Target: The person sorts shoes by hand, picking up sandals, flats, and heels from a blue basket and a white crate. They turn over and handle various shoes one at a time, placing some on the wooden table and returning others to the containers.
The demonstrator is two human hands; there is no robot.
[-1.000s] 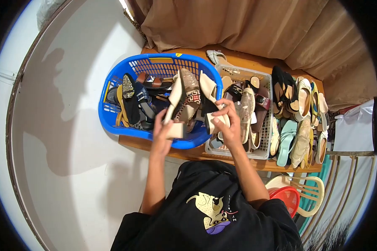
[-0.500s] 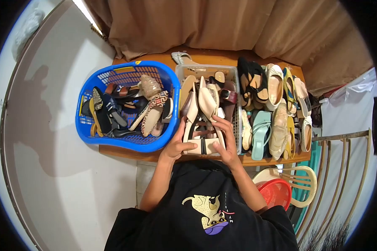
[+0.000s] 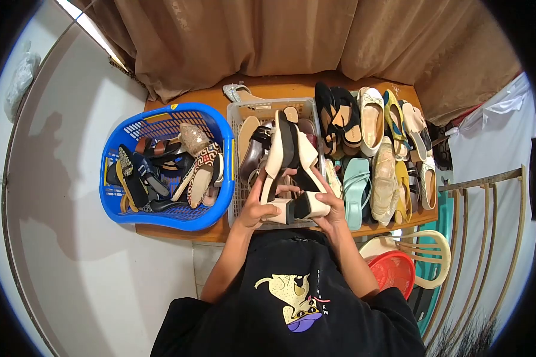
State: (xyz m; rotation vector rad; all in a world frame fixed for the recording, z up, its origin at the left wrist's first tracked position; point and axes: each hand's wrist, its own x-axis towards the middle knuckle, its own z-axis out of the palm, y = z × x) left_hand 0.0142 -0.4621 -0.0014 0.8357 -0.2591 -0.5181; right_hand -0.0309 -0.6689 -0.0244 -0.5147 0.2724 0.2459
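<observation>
My left hand is closed round a cream block-heeled sandal, its toe pointing away from me. Its twin, the other cream sandal, is gripped by my right hand. Both are turned so that their black soles and heel bottoms partly show, with the heels close together near my chest. They are held above a clear plastic basket with several shoes in it, among them a dark brown shoe. My fingers partly hide the heel ends.
A blue basket of mixed shoes stands at the left of the wooden table. Rows of shoes, including mint slippers, lie on the right. A red basket on a cream chair and a wooden rack are at lower right.
Both hands have turned the sandals apart, so their black soles now show more and the heels angle outward. The view has shifted slightly, with the table's things appearing further left.
</observation>
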